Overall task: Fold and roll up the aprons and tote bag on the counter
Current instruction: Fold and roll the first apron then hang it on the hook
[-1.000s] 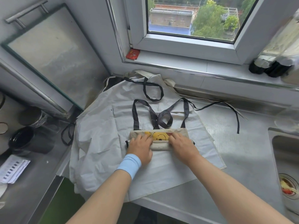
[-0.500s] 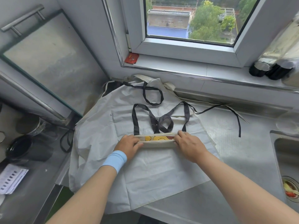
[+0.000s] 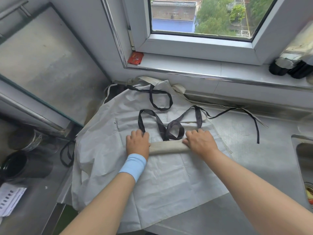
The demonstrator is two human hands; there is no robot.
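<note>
Head view looks down on a steel counter (image 3: 257,160) under a window, with a white apron (image 3: 169,180) spread flat over it. On the apron lies the tote bag (image 3: 167,148), wound into a tight beige roll whose long axis runs left to right, across the person's body. The left hand (image 3: 137,144) covers the roll's left end and the right hand (image 3: 201,142) its right end. Both lie palm down with fingers curled over the far side of the roll, gripping it — neither is nearer than the other, each has its own end.

The bag's dark handles (image 3: 174,132) trail loose from the roll's far edge toward the window, lying in loops on the apron. So the roll would have to travel straight away from the body, over those handles, to wind them in. I judge this the last turn of the bag, with the apron beneath it not yet folded.

At the right edge the sink (image 3: 303,156) holds red and yellow scraps (image 3: 310,195) by its drain. A dark cup (image 3: 13,167) stands at far left — what is in it cannot be told.
</note>
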